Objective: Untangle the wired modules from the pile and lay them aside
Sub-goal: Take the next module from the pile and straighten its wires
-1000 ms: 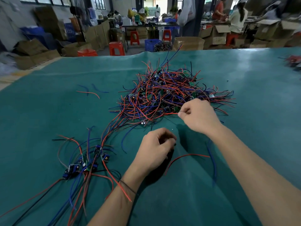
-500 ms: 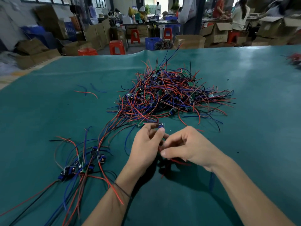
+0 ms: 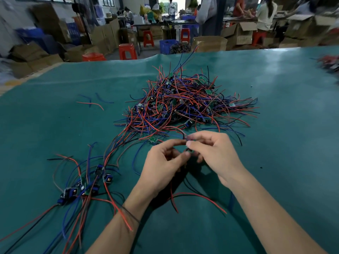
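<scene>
**One module held between both hands, near the pile**

A small wired module (image 3: 189, 150) is held above the green mat (image 3: 284, 143), just in front of the pile (image 3: 185, 105). It is pinched by the left hand (image 3: 161, 167), whose thumb and forefinger are curled together on it, and by the right hand (image 3: 212, 153), whose thumb and forefinger are closed on the same spot from the other side. The module itself is mostly hidden by the fingertips, so its shape cannot be made out. Red and black wires (image 3: 192, 195) are seen hanging from under the hands and trailing across the mat toward the person. A thin dark band is worn on the left wrist.

The pile of tangled red, blue and black wires, with small green boards among them, is heaped at the middle of the mat, beyond the hands. One green board (image 3: 153, 139) lies at its near edge, just beside the left fingertips but apart from them.

A set of sorted modules (image 3: 86, 186) with blue parts is laid to the left of the left forearm, their wires fanned out toward the near edge. A few loose wires (image 3: 91, 103) lie apart, left of the pile.

Behind the mat, red stools (image 3: 127, 51), cardboard boxes (image 3: 238, 33) and a blue crate (image 3: 167, 45) are visible, with people at benches farther back.
</scene>
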Tool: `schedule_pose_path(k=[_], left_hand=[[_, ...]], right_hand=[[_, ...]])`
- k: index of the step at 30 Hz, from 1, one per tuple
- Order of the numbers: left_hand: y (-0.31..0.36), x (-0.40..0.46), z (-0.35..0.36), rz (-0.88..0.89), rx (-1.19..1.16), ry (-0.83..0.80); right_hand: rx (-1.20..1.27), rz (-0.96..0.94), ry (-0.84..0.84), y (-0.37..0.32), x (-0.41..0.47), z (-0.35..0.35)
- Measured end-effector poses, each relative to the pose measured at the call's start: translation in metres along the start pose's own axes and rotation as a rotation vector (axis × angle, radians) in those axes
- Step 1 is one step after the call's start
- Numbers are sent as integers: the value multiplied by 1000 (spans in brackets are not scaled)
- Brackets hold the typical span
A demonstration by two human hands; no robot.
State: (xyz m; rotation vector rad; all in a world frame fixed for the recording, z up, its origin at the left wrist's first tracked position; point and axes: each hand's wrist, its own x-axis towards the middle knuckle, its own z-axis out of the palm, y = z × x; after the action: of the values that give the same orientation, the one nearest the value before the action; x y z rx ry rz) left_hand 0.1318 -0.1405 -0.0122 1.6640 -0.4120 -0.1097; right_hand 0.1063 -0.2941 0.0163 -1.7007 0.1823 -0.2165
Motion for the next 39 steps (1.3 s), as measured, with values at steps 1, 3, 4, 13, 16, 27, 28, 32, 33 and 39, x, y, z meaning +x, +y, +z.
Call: schedule_pose_path(k=[1, 3, 4, 13, 16, 27, 28, 32, 33, 39], left_hand=[[0, 0, 1, -18, -6, -5], [-1, 1, 3, -46, -48, 15], [-1, 2, 3, -51, -77, 41], [1, 2, 3, -82, -56, 72], [4, 0, 2, -107, -52, 6], [10, -2, -1, -77, -190, -34], [10, -2, -1, -78, -166, -43], [12, -3, -2, -89, -123, -93], [13, -3, -2, -95, -121, -106], [15, -5, -1, -111, -79, -139]], right_hand=[[52, 38, 39, -2, 1, -2], [224, 132, 111, -6, 4, -7], [325, 186, 140, -8, 5, -10], [815, 386, 127, -15, 9, -32], [762, 353, -2, -15, 8, -29], [393, 87, -87, -8, -3, -5], [403, 88, -79, -8, -3, -5], [500, 114, -55, -10, -1, -6], [540, 116, -36, -10, 0, -8], [660, 118, 100, -9, 7, -23]])
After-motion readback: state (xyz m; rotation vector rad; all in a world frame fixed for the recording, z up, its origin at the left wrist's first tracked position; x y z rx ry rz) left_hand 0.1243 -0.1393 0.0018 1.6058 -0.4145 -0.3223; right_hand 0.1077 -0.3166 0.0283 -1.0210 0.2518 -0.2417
